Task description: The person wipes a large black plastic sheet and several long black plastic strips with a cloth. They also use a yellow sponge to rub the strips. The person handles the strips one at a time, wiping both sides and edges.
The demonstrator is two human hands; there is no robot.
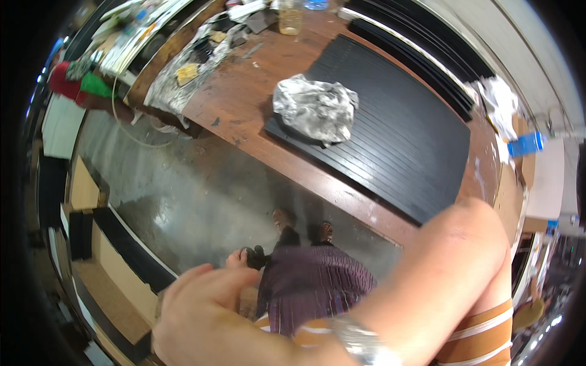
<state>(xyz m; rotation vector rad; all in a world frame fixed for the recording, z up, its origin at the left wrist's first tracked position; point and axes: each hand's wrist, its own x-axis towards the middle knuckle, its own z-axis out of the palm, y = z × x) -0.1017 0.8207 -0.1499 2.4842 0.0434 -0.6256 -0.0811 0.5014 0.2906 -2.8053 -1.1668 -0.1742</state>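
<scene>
My right hand (201, 305) fills the lower left, close to the camera and blurred. Its fingers are loosely stretched with nothing seen in them. A silver bracelet (360, 341) sits on that wrist, and the bent elbow (476, 226) rises at the right above an orange and white striped sleeve (488, 335). Just past the fingertips, a small piece of what seems to be my left hand (235, 259) shows beside a small black thing (256, 256); the hold is unclear. Below are my purple striped garment (311, 287) and my feet (284, 218).
A brown wooden table (244, 104) stands ahead, bearing a black ribbed panel (403, 134) with a crumpled silver sheet (317, 107) on it. A jar of amber liquid (290, 19) and clutter lie farther back. Pale and black boards (116, 244) rest on the grey concrete floor (201, 189).
</scene>
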